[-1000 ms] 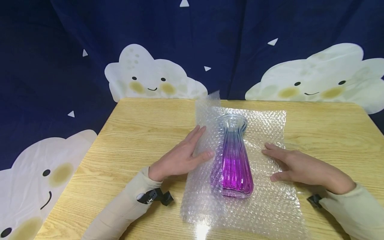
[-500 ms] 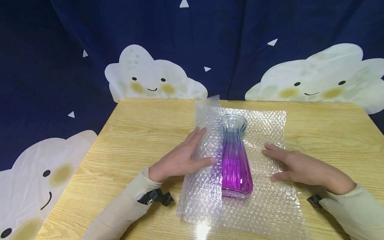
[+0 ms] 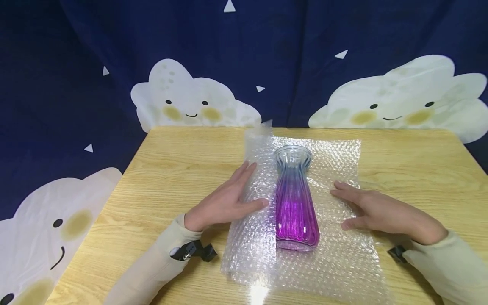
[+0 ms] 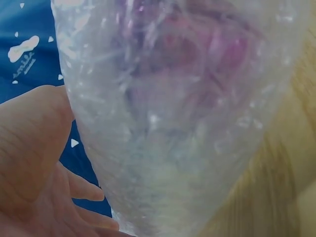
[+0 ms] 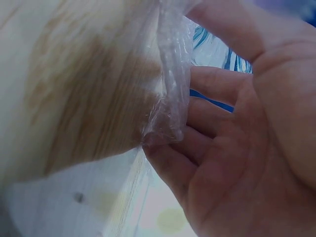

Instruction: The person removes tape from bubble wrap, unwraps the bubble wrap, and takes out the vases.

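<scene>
– Head view?
– Find the vase (image 3: 295, 212) lying on bubble wrap (image 3: 335, 264), mouth (image 3: 292, 153) far, between left hand (image 3: 225, 204) and right hand (image 3: 383, 212), fingers wide on both.
– Left wrist?
– Support the left flap (image 4: 163, 153) flat-fingered, without creasing.
– Right wrist?
– Steady the right edge (image 5: 174, 74) lightly.

Cream sleeves (image 3: 146, 267), black wrist cameras (image 3: 195, 250)

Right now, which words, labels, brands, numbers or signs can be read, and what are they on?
Blue backdrop: white lettering in the left wrist view, perhaps "smile", too blurred to be sure.
Black device at the left wrist: pale marks, too small to read.
Vase and bubble wrap: no text visible.
</scene>
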Available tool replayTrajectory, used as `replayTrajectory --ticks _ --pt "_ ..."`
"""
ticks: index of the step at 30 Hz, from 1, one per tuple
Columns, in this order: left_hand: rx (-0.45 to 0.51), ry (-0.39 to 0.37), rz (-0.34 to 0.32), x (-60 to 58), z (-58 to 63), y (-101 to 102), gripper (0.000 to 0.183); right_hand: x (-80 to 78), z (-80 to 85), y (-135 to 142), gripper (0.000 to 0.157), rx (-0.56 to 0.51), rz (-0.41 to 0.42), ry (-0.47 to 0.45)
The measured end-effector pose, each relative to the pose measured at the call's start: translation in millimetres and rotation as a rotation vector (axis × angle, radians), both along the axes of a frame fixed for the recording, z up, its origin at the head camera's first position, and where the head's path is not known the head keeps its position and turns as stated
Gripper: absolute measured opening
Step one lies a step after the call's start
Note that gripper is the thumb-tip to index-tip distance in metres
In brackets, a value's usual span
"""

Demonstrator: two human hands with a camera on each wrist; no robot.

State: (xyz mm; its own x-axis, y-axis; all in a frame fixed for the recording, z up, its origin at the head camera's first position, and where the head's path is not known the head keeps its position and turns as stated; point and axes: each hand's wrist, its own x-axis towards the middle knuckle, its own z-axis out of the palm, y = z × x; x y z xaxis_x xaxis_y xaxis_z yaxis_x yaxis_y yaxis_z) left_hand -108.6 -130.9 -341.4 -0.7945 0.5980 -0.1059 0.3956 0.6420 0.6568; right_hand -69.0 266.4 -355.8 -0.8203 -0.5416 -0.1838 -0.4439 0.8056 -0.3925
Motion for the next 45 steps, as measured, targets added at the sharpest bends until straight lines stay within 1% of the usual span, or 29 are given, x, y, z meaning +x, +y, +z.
replayTrajectory --ticks 6,14,22,28,34,41,45 --pt "-0.014 -0.010 0.008 0.3 -1.6 -5.7 0.101 -0.3 1.1 -0.9 0.087 -0.004 -0.002 -0.002" --pt "-0.052 0.003 0.017 -0.5 -2.2 -14.6 0.103 0.5 1.0 -1.9 0.088 -0.008 -0.006 -0.007" --pt "-0.027 0.035 0.022 0.7 -1.9 -21.4 0.105 0.4 -0.5 -1.9 0.089 -0.003 -0.003 -0.002" --pt "0.009 0.065 0.029 1.0 -2.2 -25.2 0.105 0.4 0.5 -2.5 0.092 0.009 -0.014 -0.017" --pt "0.046 0.081 0.012 2.3 -1.7 -33.2 0.102 -0.3 0.7 -3.2 0.093 0.010 -0.012 -0.021" --pt "0.015 0.090 0.008 3.3 -0.9 -37.2 0.099 -0.4 0.1 -3.5 0.094 0.007 -0.018 -0.033" --pt "0.006 0.085 0.011 3.9 -1.3 -38.5 0.098 0.2 0.3 -2.9 0.092 0.006 -0.014 -0.020"
